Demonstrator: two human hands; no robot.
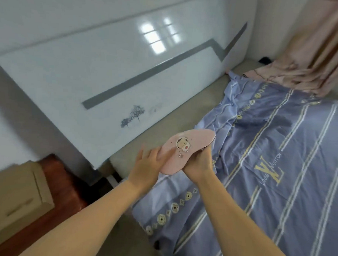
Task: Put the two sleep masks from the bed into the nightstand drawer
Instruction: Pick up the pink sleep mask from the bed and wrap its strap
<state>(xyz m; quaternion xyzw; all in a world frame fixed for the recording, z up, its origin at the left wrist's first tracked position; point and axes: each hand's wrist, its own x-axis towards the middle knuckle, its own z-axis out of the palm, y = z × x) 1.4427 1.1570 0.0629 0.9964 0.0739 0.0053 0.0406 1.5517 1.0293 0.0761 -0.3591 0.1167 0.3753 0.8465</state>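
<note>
A pink sleep mask (184, 148) with a small cartoon face print is held above the left edge of the bed. My right hand (198, 164) grips it from below at its near end. My left hand (146, 163) is open, fingers spread, its fingertips touching the mask's left edge. I see only this one mask. The beige nightstand (16, 191) stands at the lower left, its drawer front with a recessed handle (20, 206) closed.
A blue striped bedsheet (278, 171) covers the bed at the right. A glossy white headboard (108, 76) runs along the wall. Pink curtain fabric (312, 56) drapes onto the bed's far corner. Dark red-brown floor (64, 191) shows between nightstand and bed.
</note>
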